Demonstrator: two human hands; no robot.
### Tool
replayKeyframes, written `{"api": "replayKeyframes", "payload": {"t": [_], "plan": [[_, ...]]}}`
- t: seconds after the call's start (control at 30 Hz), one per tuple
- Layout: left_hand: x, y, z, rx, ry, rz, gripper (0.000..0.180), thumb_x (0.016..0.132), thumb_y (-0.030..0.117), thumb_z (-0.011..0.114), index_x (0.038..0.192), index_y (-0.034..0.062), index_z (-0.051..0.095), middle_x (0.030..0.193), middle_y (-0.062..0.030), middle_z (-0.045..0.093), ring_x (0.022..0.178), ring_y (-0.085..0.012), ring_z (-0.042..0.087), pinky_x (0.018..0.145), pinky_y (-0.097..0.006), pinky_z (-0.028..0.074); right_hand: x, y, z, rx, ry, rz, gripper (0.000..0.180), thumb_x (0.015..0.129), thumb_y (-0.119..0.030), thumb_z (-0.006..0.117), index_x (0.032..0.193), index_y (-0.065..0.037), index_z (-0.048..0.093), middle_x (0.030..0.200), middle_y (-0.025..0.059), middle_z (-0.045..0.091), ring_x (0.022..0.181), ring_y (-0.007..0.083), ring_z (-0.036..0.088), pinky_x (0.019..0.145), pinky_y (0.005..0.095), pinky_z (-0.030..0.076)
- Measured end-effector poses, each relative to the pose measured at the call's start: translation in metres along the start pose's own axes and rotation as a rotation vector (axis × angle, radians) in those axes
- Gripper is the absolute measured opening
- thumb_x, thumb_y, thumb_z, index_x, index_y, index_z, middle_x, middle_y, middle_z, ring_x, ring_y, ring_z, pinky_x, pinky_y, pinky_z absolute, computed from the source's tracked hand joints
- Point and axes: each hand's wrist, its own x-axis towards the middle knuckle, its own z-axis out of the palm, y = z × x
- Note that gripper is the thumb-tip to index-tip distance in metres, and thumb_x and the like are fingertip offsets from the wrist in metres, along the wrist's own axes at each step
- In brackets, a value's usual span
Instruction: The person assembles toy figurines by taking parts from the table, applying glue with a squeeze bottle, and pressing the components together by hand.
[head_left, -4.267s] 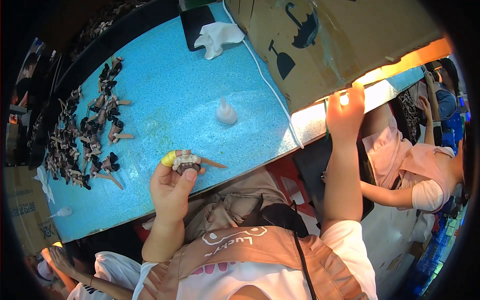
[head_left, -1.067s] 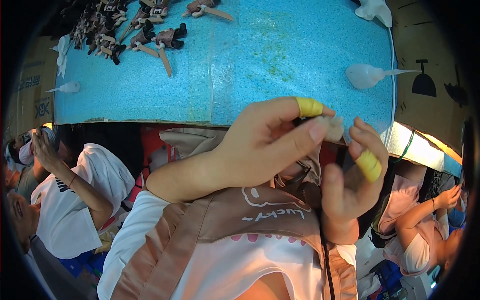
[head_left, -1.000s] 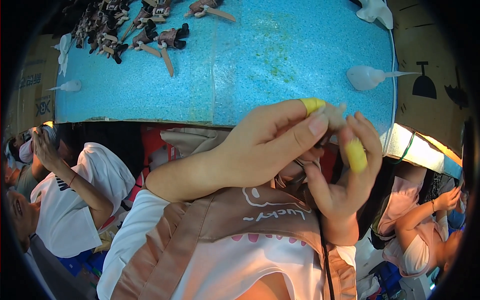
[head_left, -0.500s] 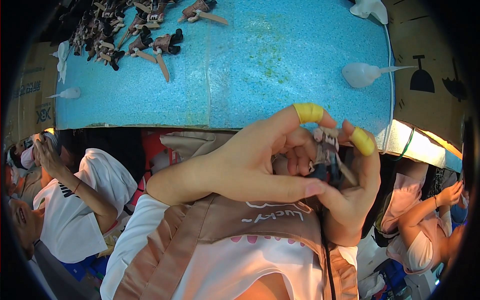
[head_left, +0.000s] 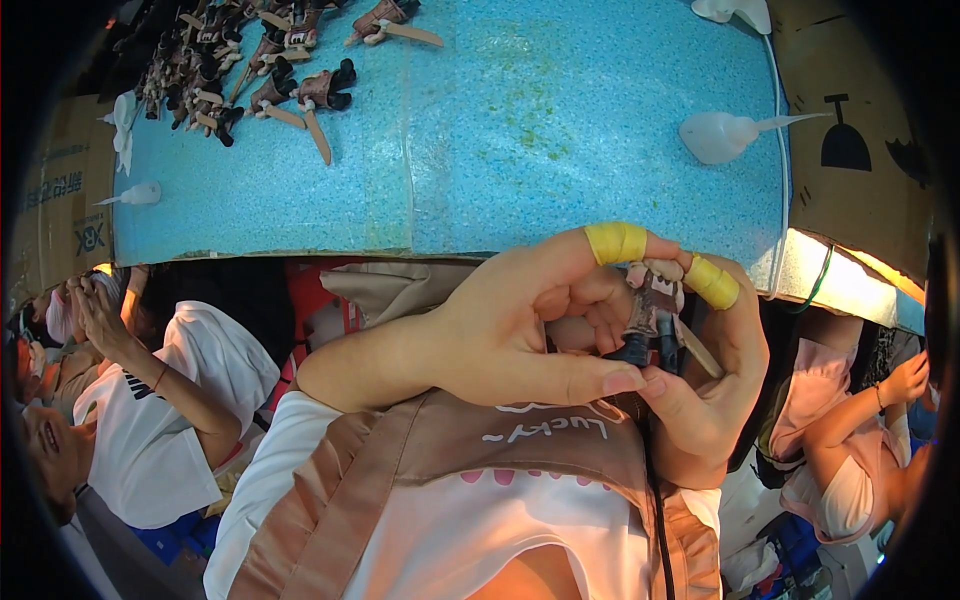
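Note:
My left hand (head_left: 520, 320) and my right hand (head_left: 715, 390) meet close under the camera, both gripping one small brown and grey toy figure (head_left: 650, 315) with dark boots. Yellow tape wraps my left forefinger and a finger of my right hand. The figure stands upright between my fingertips, partly hidden by them. Above lies a blue foam-topped table (head_left: 560, 150). At its far left edge sits a heap of several similar figures (head_left: 250, 60).
A white squeeze bottle with a long nozzle (head_left: 730, 135) lies on the table at the right, a smaller one (head_left: 135, 193) at the left. Brown cardboard (head_left: 860, 160) borders the right side. One person (head_left: 150, 400) sits at left, another person (head_left: 860, 450) at right.
My hands have come together and lowered a little. The figure, earlier near my left fingertips, is now held upright by both hands with its boots at my thumbs.

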Motion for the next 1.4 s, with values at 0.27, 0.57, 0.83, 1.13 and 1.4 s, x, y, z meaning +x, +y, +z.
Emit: {"api": "replayKeyframes", "payload": {"t": [0.27,0.57,0.83,1.13,1.4], "plan": [[-0.002,0.008,-0.005,0.175,-0.075,-0.038,0.074,0.068,0.002,0.069,0.128,-0.0018,0.028,0.124,-0.0174,0.042,0.109,-0.02,0.046,0.079,-0.027,0.043,-0.004,-0.003,0.003,0.049,0.041,0.06,0.069,0.057,-0.013,0.078,0.115,0.004,0.045,0.109,0.0158,0.044,0.094,0.0224,0.051,0.079,0.0308,0.043],[-0.002,-0.003,-0.006,0.168,-0.088,0.086,0.075,0.066,0.002,0.071,0.127,-0.0038,0.029,0.124,-0.0178,0.04,0.111,-0.0237,0.045,0.088,-0.033,0.039,-0.006,0.0,-0.002,-0.03,-0.02,-0.009,0.071,0.054,-0.019,0.08,0.112,0.005,0.046,0.1,0.0161,0.049,0.089,0.0228,0.053,0.075,0.0309,0.044],[0.0,0.005,-0.003,0.051,-0.06,-0.053,0.078,0.064,0.002,0.073,0.127,-0.0027,0.028,0.118,-0.0166,0.048,0.107,-0.0215,0.048,0.081,-0.028,0.042,-0.006,-0.001,0.003,0.045,0.004,-0.001,0.068,0.059,-0.018,0.079,0.112,0.006,0.044,0.103,0.0155,0.046,0.09,0.0221,0.053,0.076,0.031,0.045],[0.004,-0.011,-0.003,-0.06,-0.008,0.072,0.081,0.06,0.008,0.079,0.124,-0.0012,0.031,0.115,-0.0161,0.05,0.108,-0.0217,0.048,0.089,-0.033,0.038,-0.006,-0.001,0.004,0.201,-0.007,0.139,0.066,0.064,-0.016,0.076,0.115,0.005,0.041,0.104,0.0139,0.045,0.094,0.0231,0.052,0.08,0.0316,0.043],[0.006,-0.012,-0.003,-0.065,-0.009,0.105,0.081,0.062,0.007,0.076,0.127,-0.0019,0.028,0.117,-0.0163,0.048,0.11,-0.0223,0.047,0.093,-0.035,0.036,-0.003,-0.007,0.013,0.355,0.057,0.181,0.069,0.063,-0.012,0.075,0.119,0.004,0.038,0.109,0.0151,0.046,0.1,0.0243,0.051,0.084,0.033,0.042]]}}
